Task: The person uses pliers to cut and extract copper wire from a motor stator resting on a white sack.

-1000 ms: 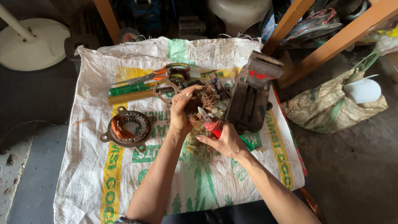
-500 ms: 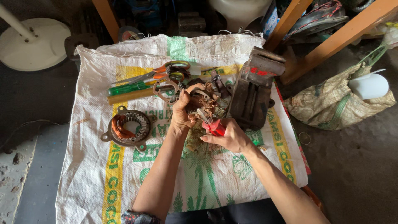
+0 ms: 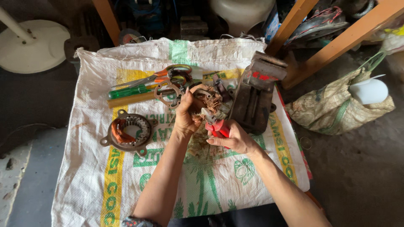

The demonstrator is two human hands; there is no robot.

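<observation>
Gripping a rusty round motor stator with frayed copper windings (image 3: pixel 207 103), your left hand (image 3: pixel 185 115) is closed around its near-left side, thumb up over the rim, holding it just above the middle of the white woven sack printed in green and yellow (image 3: pixel 235 185). Your right hand (image 3: pixel 233 138) is wrapped shut around the red handles of a pair of cutting pliers (image 3: pixel 215 125), whose nose points up and left into the loose copper strands; whether the blades are biting wire you cannot tell from here.

The stator looks heavy and stiff in its iron core, so the rim is the sound place to hold it. The copper is another matter: thin, springy, sharp at the cut ends, likely to prick fingers, and best taken with the tool.

Both your forearms reach in from the near edge, the left nearly straight, the right angled in from the near right with the wrist bent inward.

Just right of the work stands a dark metal bench vise with red marks (image 3: pixel 254 98). To the left lies a second round stator with orange-brown windings (image 3: pixel 128 131). Farther off rest orange-handled scissors (image 3: pixel 168 75) and a green-handled screwdriver (image 3: pixel 128 91). A patterned cloth bag (image 3: pixel 332 109) sits on the floor at the right.
</observation>
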